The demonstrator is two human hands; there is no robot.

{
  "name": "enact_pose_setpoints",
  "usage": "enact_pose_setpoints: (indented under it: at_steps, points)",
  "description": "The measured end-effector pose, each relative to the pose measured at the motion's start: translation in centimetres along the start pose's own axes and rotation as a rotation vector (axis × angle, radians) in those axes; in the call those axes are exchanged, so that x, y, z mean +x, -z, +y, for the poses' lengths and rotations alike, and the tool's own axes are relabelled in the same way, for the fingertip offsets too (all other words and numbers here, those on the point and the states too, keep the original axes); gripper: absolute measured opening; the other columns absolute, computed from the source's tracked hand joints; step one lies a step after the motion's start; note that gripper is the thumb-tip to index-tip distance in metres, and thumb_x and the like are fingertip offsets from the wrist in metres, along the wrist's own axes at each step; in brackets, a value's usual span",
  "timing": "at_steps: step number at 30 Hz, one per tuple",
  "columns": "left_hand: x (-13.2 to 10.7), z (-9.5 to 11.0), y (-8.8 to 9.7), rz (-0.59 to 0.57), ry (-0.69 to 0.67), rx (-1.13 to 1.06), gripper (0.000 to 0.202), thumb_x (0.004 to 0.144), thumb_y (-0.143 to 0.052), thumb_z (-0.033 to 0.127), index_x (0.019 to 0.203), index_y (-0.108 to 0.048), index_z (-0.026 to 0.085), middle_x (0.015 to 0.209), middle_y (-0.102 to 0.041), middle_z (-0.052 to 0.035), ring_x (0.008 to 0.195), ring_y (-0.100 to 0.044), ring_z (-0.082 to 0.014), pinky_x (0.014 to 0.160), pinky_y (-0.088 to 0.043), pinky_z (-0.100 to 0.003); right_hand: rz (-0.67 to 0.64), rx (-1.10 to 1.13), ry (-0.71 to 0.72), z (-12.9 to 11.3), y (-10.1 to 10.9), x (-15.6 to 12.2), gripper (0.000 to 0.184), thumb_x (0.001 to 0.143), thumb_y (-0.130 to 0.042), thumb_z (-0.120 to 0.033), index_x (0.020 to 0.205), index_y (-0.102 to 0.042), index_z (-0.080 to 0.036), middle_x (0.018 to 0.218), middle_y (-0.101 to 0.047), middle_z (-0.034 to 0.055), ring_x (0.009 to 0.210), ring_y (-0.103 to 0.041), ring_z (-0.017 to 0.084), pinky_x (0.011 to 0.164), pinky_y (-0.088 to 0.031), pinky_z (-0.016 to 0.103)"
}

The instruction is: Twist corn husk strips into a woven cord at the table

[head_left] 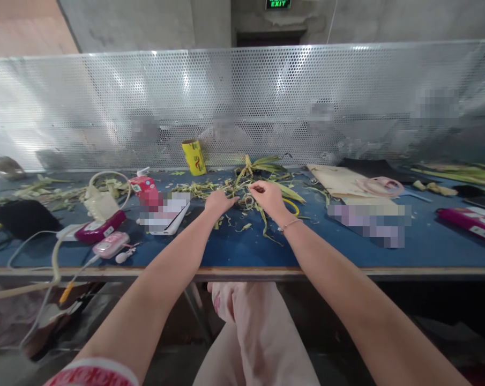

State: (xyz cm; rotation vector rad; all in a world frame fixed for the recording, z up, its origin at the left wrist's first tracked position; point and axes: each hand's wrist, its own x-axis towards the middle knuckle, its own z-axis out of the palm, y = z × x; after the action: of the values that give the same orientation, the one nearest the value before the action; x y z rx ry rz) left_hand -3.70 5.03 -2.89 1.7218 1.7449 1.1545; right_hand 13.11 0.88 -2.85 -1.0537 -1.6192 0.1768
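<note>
Both hands are over a loose heap of thin, pale green plant strips (198, 188) on the blue tabletop. My left hand (219, 202) is closed at the heap's near side, its thumb pointing right; what its fingers grip is hidden. A little to the right, my right hand (268, 199) has thumb and fingers pinched together at a thin plant strip. Curled strips and shreds (248, 202) lie between the hands. Just behind them is a bundle of long green leaves (266, 162) with a pale stalk. Part of a yellow ring (293, 206) shows beside my right wrist.
A perforated metal screen (226, 86) closes off the table's back. On the left are a yellow can-shaped roll (194, 157), a red bottle (146, 188), a white phone-like device (170, 214) and cables. To the right lie a paper sheet (338, 181) and a tape roll (381, 186).
</note>
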Motion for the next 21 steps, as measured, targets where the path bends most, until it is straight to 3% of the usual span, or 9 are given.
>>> enact_pose_setpoints:
  at_steps: [4,8,12,15,18,21]
  points:
    - [-0.1,-0.1,-0.4,-0.017,0.014,-0.068,0.034,0.038,-0.077,0.014,0.043,-0.043,0.018,0.071,-0.062,-0.0097,0.109,-0.051,-0.0308,0.087,-0.040,-0.031,-0.006,0.039,-0.039,-0.1,0.0,-0.1,0.013,0.067,-0.053,-0.023,0.070,-0.064,-0.017,0.064,-0.064,0.0023,0.060,-0.058,0.015,0.063,-0.048,0.028]
    - [-0.4,0.3,0.3,-0.062,0.034,0.011,0.025,0.043,-0.066,0.003,0.040,-0.047,0.018,0.062,-0.060,-0.0076,0.098,-0.057,-0.0276,0.084,-0.041,-0.030,-0.020,0.059,-0.082,0.0,0.0,-0.1,0.013,0.066,-0.053,-0.023,0.071,-0.064,-0.016,0.065,-0.063,0.0026,0.061,-0.057,0.015,0.062,-0.047,0.028]
    - [-0.5,0.8,1.3,-0.120,-0.027,0.148,0.021,0.047,-0.062,0.002,0.038,-0.051,0.018,0.050,-0.055,-0.0066,0.081,-0.060,-0.0249,0.077,-0.043,-0.029,-0.042,0.071,-0.121,0.2,0.0,0.0,0.013,0.065,-0.054,-0.022,0.071,-0.064,-0.016,0.066,-0.064,0.0032,0.063,-0.059,0.015,0.064,-0.047,0.029]
    - [0.0,0.9,2.1,-0.153,-0.101,0.203,0.014,0.051,-0.062,0.007,0.042,-0.058,0.017,0.051,-0.056,-0.0063,0.070,-0.059,-0.0226,0.071,-0.042,-0.030,-0.049,0.094,-0.176,0.4,0.1,0.1,0.013,0.065,-0.057,-0.024,0.072,-0.065,-0.016,0.068,-0.065,0.0039,0.066,-0.060,0.017,0.067,-0.048,0.032]
    - [0.7,0.7,2.8,-0.072,-0.159,0.059,0.004,0.056,-0.064,0.016,0.052,-0.064,0.017,0.059,-0.062,-0.0047,0.066,-0.057,-0.0189,0.068,-0.041,-0.028,-0.053,0.199,-0.273,0.6,0.4,0.2,0.015,0.064,-0.061,-0.025,0.074,-0.066,-0.015,0.068,-0.066,0.0046,0.065,-0.061,0.017,0.068,-0.049,0.033]
    - [1.6,0.2,2.9,0.046,-0.094,-0.167,0.010,0.064,-0.057,0.021,0.060,-0.065,0.016,0.071,-0.066,-0.0054,0.069,-0.056,-0.0158,0.067,-0.041,-0.025,-0.031,0.314,-0.353,0.8,0.5,0.3,0.017,0.063,-0.063,-0.029,0.072,-0.065,-0.015,0.065,-0.065,0.0042,0.062,-0.060,0.016,0.066,-0.049,0.032]
